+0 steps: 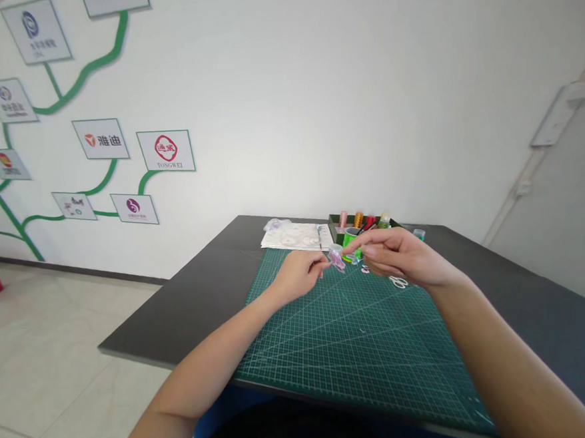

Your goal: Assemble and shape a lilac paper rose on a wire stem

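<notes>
Thumb and fingers of my left hand (pixel 303 271) are pinched at the near side of a small translucent purple flower-like piece (pixel 337 258), held above the cutting mat. My right hand (pixel 408 256) is on the other side, its index fingertip reaching to the edge of that piece. The thumb and other fingers of this hand are curled together; whether something thin is between them I cannot make out. White-handled scissors (pixel 399 282) lie on the mat below my right hand, partly covered by it.
The green gridded cutting mat (pixel 342 349) covers the middle of the dark table (pixel 192 299). At the back are white papers (pixel 298 237) with clear plastic on top, a green container (pixel 350 237) and a dark box (pixel 333 224) holding several colourful spools. A wall stands behind.
</notes>
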A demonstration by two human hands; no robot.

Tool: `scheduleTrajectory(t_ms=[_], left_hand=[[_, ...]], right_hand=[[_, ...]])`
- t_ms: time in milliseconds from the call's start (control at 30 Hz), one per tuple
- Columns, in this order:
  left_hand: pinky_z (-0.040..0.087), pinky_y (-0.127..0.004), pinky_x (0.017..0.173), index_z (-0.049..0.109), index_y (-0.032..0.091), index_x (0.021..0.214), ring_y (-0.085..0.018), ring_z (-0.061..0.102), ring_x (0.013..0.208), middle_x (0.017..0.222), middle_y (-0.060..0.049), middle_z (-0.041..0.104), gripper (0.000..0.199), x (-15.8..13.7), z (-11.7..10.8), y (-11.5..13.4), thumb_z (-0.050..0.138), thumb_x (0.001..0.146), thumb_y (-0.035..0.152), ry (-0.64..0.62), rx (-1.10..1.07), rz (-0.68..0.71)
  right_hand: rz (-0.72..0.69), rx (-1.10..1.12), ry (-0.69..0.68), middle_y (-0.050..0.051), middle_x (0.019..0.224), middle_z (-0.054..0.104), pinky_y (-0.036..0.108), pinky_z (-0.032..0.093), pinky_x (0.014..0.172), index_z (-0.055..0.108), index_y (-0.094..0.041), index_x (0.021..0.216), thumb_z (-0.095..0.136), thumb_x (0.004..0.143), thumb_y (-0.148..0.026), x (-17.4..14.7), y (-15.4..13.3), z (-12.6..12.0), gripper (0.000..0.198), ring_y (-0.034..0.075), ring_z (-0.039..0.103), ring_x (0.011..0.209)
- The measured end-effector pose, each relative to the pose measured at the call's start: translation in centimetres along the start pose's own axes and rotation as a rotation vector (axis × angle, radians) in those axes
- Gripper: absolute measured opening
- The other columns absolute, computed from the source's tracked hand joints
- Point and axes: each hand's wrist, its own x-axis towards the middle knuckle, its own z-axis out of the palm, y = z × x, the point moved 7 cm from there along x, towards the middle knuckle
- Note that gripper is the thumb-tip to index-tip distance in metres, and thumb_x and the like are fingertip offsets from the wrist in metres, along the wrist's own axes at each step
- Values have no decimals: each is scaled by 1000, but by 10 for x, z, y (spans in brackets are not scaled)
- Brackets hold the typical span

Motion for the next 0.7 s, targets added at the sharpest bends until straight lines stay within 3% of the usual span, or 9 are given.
scheduleTrajectory(t_ms=[200, 333, 500, 700], left_hand=[[43, -26, 72, 72, 18, 81, -17, 65, 69, 73, -1, 73, 26, -6, 17, -3, 57, 102, 16, -71, 81, 90], [44, -26, 73, 72, 17, 83, -18, 68, 73, 76, -2, 76, 25, -8, 27, -4, 58, 103, 17, -97, 134, 147], [47, -27, 77, 75, 17, 86, -19, 71, 78, 82, -3, 78, 23, -9, 26, -4, 59, 103, 14, -57, 120, 160], [49, -26, 75, 76, 18, 88, -18, 71, 75, 81, -3, 78, 20, -9, 16, -3, 62, 102, 17, 43, 26, 146]], right_hand=[[63, -76, 122, -12, 49, 30, 27, 12, 48, 74, -13, 128, 67, 102, -44, 20, 26, -21, 41, 8, 21, 45], [150, -156, 129, -13, 50, 26, 27, 13, 49, 72, -8, 129, 68, 97, -51, 33, 51, -32, 54, 8, 19, 46], [255, -315, 108, -13, 49, 27, 26, 16, 48, 70, -5, 133, 65, 93, -57, 38, 83, -42, 66, 10, 22, 46], [349, -390, 107, -11, 51, 27, 25, 20, 48, 69, -4, 134, 61, 92, -60, 22, 113, -43, 70, 11, 25, 46]])
